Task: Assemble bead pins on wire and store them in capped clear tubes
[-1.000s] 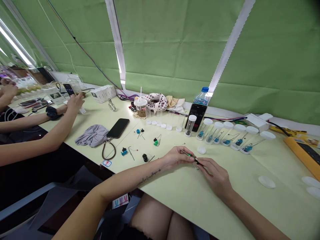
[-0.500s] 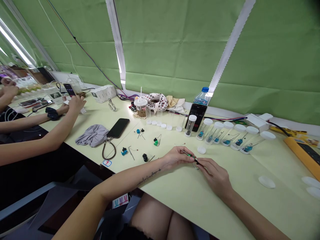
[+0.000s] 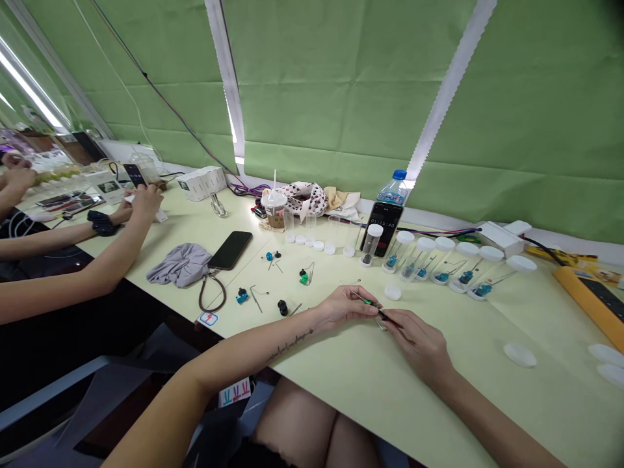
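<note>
Fingers [image 3: 363, 307] of left hand [image 3: 344, 308] and right hand [image 3: 414, 339] pinching thin green-banded pin [image 3: 373, 303] above open tabletop [image 3: 468, 383], room rightward

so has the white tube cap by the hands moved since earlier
no, the white tube cap sits in the same spot against the nearest clear tube

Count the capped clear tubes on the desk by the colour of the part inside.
Tubes with a blue part: 6
Tube with a dark part: 1
Total: 7
</note>
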Demonstrator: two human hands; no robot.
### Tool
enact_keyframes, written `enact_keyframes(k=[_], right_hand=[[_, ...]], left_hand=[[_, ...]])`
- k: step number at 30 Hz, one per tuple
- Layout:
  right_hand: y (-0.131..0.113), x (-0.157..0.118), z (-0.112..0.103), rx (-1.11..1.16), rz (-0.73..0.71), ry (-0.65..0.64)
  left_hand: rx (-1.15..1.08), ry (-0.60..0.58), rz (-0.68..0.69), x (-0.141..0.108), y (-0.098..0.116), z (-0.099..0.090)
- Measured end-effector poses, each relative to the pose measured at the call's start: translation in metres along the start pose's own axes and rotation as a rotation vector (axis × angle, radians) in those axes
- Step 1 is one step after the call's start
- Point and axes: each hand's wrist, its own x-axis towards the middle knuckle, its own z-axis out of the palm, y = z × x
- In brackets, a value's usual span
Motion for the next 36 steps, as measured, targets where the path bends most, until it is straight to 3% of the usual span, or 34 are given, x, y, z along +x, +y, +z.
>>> enact_keyframes(k=[11,19,36], right_hand=[[-0.0023,0.0011,-0.0006,0.024,0.038,0.012],[-0.0012,-0.0046,0.0017,0.067,0.170,-0.030],[-0.0026,-0.0026,0.0011,0.106,0.197,-0.046]], left_hand=[[0.020,-0.030,0.021,0.0008,-0.0012,-0.0024],[0.024,-0.039,0.027,0.0002,0.0004,-0.0011],[0.053,-0.044,0.054,0.0051,-0.0048,-0.0049]])
